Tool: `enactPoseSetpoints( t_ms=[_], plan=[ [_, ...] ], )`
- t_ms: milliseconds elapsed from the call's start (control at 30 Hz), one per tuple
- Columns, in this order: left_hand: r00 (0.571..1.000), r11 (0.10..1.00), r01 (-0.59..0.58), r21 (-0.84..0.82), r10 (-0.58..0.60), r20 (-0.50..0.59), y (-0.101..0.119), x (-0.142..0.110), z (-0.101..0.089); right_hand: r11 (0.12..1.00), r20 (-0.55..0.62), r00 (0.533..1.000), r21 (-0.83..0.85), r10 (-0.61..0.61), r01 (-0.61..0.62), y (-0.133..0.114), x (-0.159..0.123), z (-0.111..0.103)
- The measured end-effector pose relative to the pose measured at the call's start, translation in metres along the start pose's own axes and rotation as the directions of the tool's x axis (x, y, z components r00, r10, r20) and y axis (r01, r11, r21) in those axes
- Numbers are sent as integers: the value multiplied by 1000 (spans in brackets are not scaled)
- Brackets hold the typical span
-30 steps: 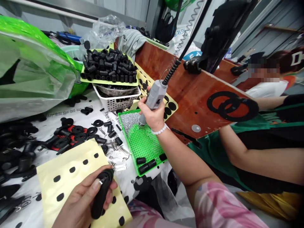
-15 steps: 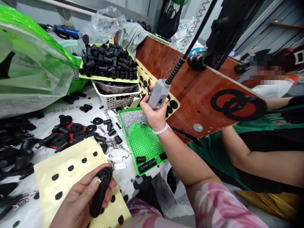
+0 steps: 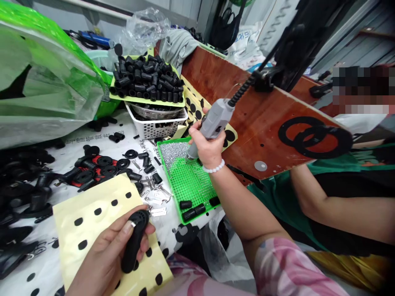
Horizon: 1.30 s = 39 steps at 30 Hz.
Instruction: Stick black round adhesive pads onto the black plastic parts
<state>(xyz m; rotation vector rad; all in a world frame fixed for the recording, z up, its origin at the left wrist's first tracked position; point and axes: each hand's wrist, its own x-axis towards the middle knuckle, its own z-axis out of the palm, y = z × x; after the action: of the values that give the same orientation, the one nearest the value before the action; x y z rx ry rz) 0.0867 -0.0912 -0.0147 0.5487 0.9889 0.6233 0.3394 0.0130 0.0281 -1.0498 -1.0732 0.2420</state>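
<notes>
my left hand holds one black handle with metal clip on it; if fixed, i cannot tell. my right hand grips the grey screwdriver near screws. beyond my left, loose clips remain.

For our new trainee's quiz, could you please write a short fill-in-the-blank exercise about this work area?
The grey corded tool is in the ____ hand.
Its tip points into the ____ tray.
The left hand holds a ____ part over the yellow sheet.
The perforated basket beneath the heaped black tubes is ____.

Missing words: right; green; black; white.
</notes>
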Motion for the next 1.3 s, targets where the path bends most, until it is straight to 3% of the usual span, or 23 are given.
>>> enactPoseSetpoints(
  t_ms=[233,367,533,1000,1300],
  plan=[
    [999,997,-49,-60,49,8,-3,4,5,988,33,998,148,-57,51,-51,-5,10],
    [997,994,-69,-81,72,30,-1,9,7,972,168,985,236,-41,0,-91,-28,20],
    [995,995,-101,-25,102,16,-1,9,10,971,346,936,197,61,-136,-121,-51,22],
    [994,990,-109,86,109,-2,0,7,17,990,404,912,84,68,-111,-120,-63,24],
    [993,986,-121,117,122,-3,1,7,19,986,416,907,115,64,-122,-115,-67,24]
  ],
)
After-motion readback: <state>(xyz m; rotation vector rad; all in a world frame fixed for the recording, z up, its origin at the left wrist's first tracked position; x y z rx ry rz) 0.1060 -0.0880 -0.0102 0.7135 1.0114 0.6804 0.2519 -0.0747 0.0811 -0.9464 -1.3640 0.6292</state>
